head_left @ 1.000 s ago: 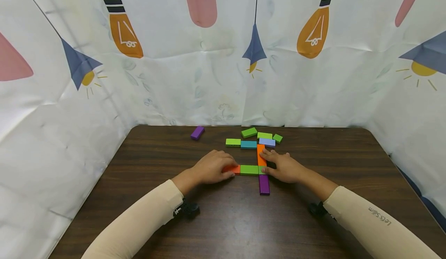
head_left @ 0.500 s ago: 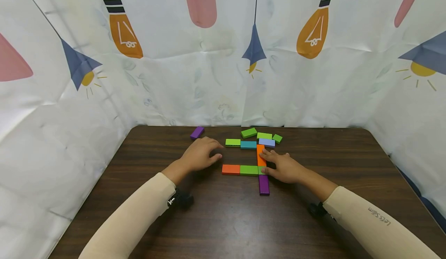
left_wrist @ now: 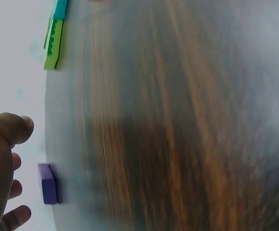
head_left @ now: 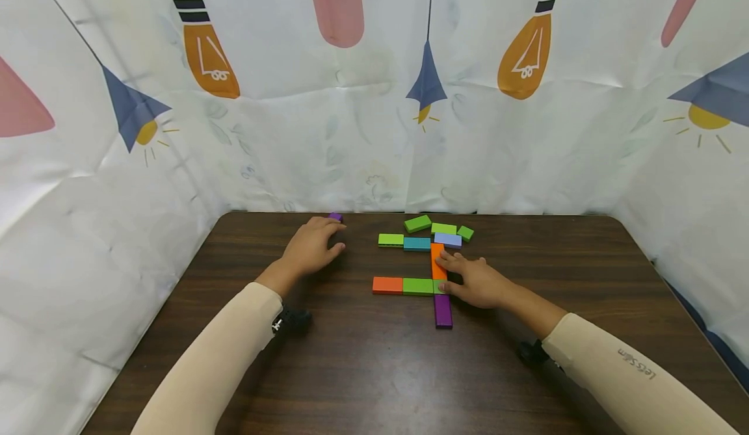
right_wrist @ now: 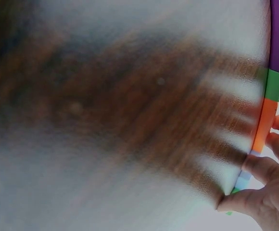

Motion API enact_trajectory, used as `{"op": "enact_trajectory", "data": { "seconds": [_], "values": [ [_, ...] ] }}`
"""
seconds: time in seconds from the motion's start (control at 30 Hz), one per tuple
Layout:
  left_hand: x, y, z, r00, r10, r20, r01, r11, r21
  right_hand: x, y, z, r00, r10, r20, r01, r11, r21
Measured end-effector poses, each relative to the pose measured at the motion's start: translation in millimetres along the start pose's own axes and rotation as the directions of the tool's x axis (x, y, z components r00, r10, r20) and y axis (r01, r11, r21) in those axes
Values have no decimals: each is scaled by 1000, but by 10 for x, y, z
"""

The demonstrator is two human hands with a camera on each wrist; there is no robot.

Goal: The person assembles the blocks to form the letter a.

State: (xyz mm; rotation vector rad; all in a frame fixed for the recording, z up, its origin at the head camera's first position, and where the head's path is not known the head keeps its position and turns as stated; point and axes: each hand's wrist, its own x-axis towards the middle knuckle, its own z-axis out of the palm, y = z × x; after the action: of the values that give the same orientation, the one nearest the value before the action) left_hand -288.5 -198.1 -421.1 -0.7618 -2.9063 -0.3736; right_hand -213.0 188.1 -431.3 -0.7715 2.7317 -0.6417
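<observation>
My left hand (head_left: 313,246) is over the table (head_left: 374,376), thumb and fingers spread, with the far purple block (head_left: 336,216) at its one o'clock, partly hidden by my fingers; I cannot tell whether they touch it. My right hand (head_left: 475,280) is spread too, fingers resting on the orange block (head_left: 437,261) at its ten o'clock and thumb on the small green block (head_left: 437,287) at nine. That green piece meets the near purple block (head_left: 443,311) at six o'clock and the long green block (head_left: 418,286) at nine, the red-orange block (head_left: 388,285) touching beyond. By the orange block's twelve o'clock end lie the periwinkle block (head_left: 447,240) and, at nine, the teal block (head_left: 417,244), then the lime block (head_left: 391,240). Past these, toward twelve, three more green pieces (head_left: 444,229) lie near the edge. Cream sleeves (head_left: 213,357) cover my forearms, and a white curtain (head_left: 374,142) printed with lamps hangs at twelve.
</observation>
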Motion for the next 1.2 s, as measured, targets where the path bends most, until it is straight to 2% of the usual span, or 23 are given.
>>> {"op": "enact_trajectory", "data": {
  "seconds": [0.2,0.37,0.47,0.77,1.2],
  "values": [
    [5,-153,37,999,-35,11,35,999,15,-9,-8,-8,1000,2,0,-2,1000,4],
    [-8,-216,67,996,-84,42,83,996,19,-5,2,-1,1000,5,1,-5,1000,-2],
    [-14,-237,83,994,-95,57,93,995,26,-4,10,5,1000,6,-1,-6,1000,-5],
    [-44,-231,77,991,-104,79,102,994,34,-10,-1,3,1000,8,-2,-8,1000,3],
    [-75,-210,27,997,-46,67,46,999,-4,-4,-6,-4,1000,2,5,-2,1000,-2]
  ]
}}
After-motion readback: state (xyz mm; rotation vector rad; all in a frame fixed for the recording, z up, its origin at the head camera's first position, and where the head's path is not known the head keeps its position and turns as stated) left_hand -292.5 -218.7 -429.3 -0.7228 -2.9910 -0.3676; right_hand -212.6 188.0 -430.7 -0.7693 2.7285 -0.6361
